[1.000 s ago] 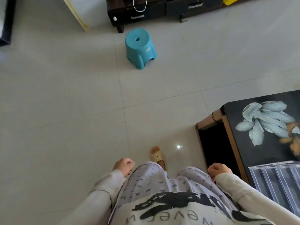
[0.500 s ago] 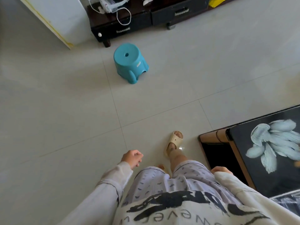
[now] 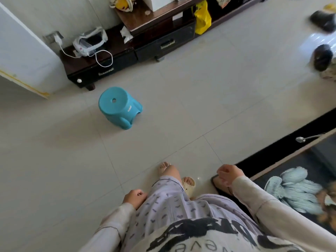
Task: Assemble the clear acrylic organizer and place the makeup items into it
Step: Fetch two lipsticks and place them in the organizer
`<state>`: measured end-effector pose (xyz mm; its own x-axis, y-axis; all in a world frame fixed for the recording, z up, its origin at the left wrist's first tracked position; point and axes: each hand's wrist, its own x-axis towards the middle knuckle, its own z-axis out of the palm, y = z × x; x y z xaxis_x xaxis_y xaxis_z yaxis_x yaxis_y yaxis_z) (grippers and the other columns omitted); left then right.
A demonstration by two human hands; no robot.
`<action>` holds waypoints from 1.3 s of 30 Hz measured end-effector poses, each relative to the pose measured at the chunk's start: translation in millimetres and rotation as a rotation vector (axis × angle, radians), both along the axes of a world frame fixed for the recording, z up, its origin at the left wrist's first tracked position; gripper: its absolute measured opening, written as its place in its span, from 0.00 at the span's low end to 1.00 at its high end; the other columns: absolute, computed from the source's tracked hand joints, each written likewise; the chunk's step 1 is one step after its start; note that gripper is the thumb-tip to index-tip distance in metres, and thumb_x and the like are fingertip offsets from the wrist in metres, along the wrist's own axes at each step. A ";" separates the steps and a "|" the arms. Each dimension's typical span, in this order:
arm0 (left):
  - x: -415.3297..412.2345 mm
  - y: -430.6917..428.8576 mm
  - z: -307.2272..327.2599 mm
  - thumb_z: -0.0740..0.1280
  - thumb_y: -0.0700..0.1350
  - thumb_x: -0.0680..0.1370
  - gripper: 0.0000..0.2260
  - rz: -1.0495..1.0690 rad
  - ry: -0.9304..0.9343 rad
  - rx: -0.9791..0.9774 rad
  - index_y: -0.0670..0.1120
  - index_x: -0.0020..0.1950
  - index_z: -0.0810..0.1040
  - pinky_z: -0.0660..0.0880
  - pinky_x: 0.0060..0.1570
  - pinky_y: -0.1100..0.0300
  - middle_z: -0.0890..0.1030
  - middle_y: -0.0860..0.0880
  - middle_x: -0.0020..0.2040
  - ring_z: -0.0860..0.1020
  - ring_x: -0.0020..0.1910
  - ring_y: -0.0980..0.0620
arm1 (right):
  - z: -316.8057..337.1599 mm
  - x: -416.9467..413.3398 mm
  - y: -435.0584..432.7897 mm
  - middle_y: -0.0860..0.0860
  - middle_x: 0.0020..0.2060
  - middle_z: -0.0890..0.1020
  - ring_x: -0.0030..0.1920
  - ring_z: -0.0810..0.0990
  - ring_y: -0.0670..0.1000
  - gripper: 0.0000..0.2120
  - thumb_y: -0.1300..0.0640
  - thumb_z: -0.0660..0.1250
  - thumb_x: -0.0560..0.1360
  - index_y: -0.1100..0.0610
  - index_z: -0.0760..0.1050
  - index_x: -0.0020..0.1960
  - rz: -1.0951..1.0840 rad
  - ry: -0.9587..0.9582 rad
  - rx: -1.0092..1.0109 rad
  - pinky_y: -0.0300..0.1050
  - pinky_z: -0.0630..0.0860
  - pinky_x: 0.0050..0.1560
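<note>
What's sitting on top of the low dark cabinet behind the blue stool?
On the cabinet: a clear plastic bag with something dark inside, a white cable looping over its front, and crumpled white paper. The bag's contents cannot be made out.

You stand on the floor [image 3: 200, 106] with a stool ahead and a table at your right.
The stool [image 3: 118, 106] sits before you, a little to the left, well apart from your feet. Behind it a low cabinet [image 3: 163, 44] runs along the wall, with a bag [image 3: 90, 42] and a cable [image 3: 104, 59] on its left end. An appliance [image 3: 21, 57] stands left of the cabinet. The table [image 3: 300, 166] has its corner just beside your right hand [image 3: 230, 174].
</note>
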<state>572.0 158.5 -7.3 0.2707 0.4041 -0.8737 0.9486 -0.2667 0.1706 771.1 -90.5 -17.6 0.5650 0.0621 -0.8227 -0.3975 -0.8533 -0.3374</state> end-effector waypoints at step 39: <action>612.3 -43.8 -8.0 0.61 0.40 0.77 0.15 -1.084 0.040 -0.032 0.52 0.31 0.69 0.66 0.35 0.66 0.75 0.49 0.35 0.73 0.36 0.50 | 1.6 297.6 -80.5 0.53 0.25 0.71 0.19 0.69 0.46 0.17 0.69 0.59 0.75 0.55 0.68 0.30 -1.227 -0.039 0.065 0.27 0.61 0.13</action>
<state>1184.3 114.7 -15.4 0.4408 -0.0561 -0.8958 0.2157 -0.9622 0.1664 1068.7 -171.0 -16.1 0.3020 -0.4872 -0.8194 -0.9136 0.0976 -0.3947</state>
